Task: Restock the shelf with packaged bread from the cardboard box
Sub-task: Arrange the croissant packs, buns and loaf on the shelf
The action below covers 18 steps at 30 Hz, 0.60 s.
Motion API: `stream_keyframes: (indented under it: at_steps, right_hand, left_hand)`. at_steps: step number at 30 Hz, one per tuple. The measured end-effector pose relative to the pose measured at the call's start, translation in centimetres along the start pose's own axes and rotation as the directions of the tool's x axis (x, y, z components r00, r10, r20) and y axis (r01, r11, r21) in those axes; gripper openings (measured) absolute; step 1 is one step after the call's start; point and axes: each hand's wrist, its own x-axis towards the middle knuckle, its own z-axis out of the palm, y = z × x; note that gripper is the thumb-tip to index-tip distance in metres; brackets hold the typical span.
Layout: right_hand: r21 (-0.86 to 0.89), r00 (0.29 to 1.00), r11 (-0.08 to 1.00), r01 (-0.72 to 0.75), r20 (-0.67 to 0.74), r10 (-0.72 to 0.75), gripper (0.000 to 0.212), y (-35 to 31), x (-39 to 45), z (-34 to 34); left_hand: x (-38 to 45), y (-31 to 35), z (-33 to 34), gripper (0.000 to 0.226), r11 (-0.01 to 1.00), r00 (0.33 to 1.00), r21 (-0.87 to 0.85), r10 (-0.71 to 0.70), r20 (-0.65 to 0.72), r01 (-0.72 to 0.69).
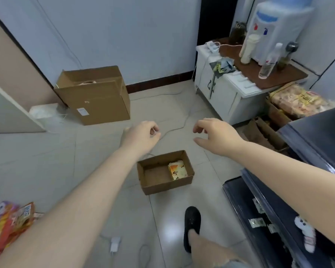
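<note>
A small open cardboard box (163, 185) stands on the tiled floor below my hands. One packaged bread (177, 169) with a yellow and white wrapper lies in its right end. My left hand (143, 135) hovers above and behind the box, fingers loosely curled, holding nothing. Spread and relaxed, my right hand (215, 135) hangs at the same height to the right, also holding nothing. A dark shelf (306, 151) runs along the right edge. More packaged bread (296, 100) is stacked beside it.
A large cardboard box (97, 97) stands by the back wall. A white cabinet (226, 93) carries a water dispenser (275, 28) and bottles. A cable (174, 128) and a charger (115, 245) lie on the floor. Snack packets (10, 221) sit at the left. My foot (191, 227) is near the box.
</note>
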Motion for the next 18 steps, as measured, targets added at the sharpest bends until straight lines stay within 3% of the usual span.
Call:
stream_keyframes:
  at_steps: [9,14,18]
  right_hand:
    - [0.056,0.933,0.99,-0.131,0.344,0.104,0.022,7.7,17.2,12.7]
    - [0.1,0.846,0.939,-0.33,0.472,0.247,0.017,12.3,23.4,25.2]
    - [0.031,0.761,0.905,-0.423,0.555,0.337,0.021,16.7,26.3,37.7]
  left_hand:
    - [14.4,-8.2,12.6,0.021,0.971,0.95,-0.054,-0.216,0.225,0.234]
    - [20.1,-15.1,23.7,0.024,0.943,0.896,-0.074,-0.28,0.344,0.324]
    - [23.6,-21.1,35.0,0.025,0.929,0.843,-0.06,-0.303,0.445,0.366]
